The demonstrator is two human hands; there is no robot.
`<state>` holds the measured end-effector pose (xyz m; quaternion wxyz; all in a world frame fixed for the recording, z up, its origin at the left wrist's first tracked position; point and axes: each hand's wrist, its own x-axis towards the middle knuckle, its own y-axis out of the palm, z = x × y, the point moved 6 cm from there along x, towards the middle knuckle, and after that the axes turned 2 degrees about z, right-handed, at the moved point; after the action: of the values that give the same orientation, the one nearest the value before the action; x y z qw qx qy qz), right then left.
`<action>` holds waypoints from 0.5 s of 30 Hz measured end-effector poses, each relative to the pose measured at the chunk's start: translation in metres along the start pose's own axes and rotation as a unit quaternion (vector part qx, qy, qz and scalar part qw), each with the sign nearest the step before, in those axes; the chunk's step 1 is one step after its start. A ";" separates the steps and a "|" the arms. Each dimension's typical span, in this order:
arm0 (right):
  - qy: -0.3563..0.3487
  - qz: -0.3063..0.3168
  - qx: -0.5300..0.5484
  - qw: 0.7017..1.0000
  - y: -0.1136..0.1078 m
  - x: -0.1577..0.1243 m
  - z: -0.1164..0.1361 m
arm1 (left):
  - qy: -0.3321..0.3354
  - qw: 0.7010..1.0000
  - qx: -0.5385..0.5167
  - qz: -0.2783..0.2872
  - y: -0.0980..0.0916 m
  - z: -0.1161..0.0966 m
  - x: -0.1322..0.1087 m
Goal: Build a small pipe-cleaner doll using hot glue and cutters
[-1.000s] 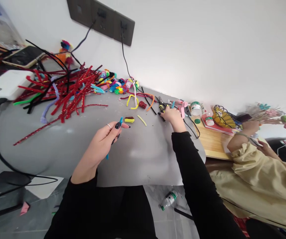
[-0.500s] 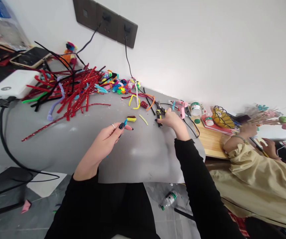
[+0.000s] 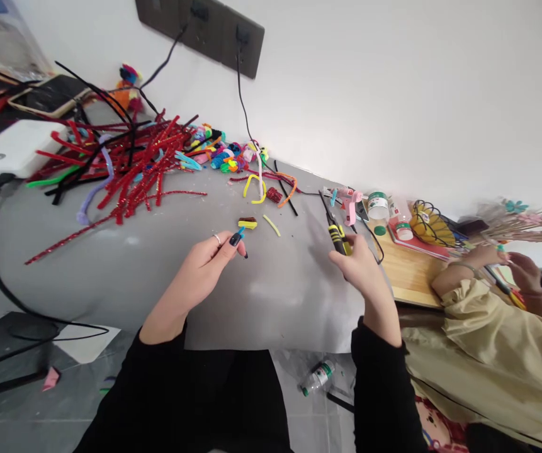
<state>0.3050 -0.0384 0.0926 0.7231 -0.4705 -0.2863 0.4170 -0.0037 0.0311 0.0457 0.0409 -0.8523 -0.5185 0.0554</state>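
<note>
My left hand (image 3: 207, 267) is closed over the grey table (image 3: 110, 283), pinching a short blue pipe cleaner (image 3: 240, 233) between thumb and fingers. Just beyond its fingertips lies a small yellow-and-brown piece (image 3: 247, 223). My right hand (image 3: 360, 267) is closed round a pair of cutters with yellow-and-black handles (image 3: 335, 234), lifted above the table's right side with the tips pointing away from me. Both arms wear black sleeves.
A heap of red glitter pipe cleaners (image 3: 129, 167) and colourful small pieces (image 3: 223, 157) fills the far left. A pink glue gun (image 3: 352, 204), bottles (image 3: 377, 206) and a wire basket (image 3: 429, 226) stand right. A person in a yellow top (image 3: 497, 340) sits at my right.
My right hand has picked the cutters up from the far table edge and drawn them back toward me. The left hand has stayed in place with the blue piece.
</note>
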 end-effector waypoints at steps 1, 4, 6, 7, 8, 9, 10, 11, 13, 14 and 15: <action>0.011 0.037 0.082 0.996 0.005 -0.014 -0.002 | 0.001 1.000 0.003 0.002 0.002 0.000 0.001; -0.056 0.144 0.256 0.954 0.024 -0.058 0.022 | 0.011 1.000 0.016 0.012 0.008 -0.002 0.001; -0.073 0.177 0.285 0.939 0.035 -0.082 0.038 | 0.022 0.999 0.024 0.013 0.011 -0.006 0.002; -0.074 0.184 0.293 0.935 0.040 -0.090 0.044 | 0.029 0.999 0.029 0.013 0.012 -0.009 0.001; -0.071 0.187 0.302 0.932 0.043 -0.095 0.048 | 0.036 0.999 0.033 0.015 0.013 -0.011 0.001; -0.069 0.192 0.311 0.928 0.046 -0.099 0.051 | 0.042 0.998 0.038 0.018 0.014 -0.013 0.001; -0.068 0.199 0.319 0.924 0.049 -0.101 0.053 | 0.047 0.998 0.042 0.022 0.014 -0.014 0.001; -0.069 0.207 0.325 0.920 0.050 -0.102 0.055 | 0.050 0.997 0.046 0.025 0.015 -0.015 0.001; -0.076 0.223 0.333 0.913 0.051 -0.102 0.056 | 0.053 0.997 0.052 0.031 0.015 -0.015 0.002; -0.079 0.230 0.334 0.911 0.050 -0.102 0.056 | 0.052 0.997 0.054 0.034 0.015 -0.015 0.002; -0.081 0.235 0.333 0.909 0.050 -0.102 0.056 | 0.051 0.996 0.056 0.038 0.015 -0.014 0.002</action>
<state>0.1940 -0.0920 0.0666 0.6932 -0.2205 -0.0694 0.6827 0.0118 0.0259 0.0574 0.1125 -0.8693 -0.4794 0.0424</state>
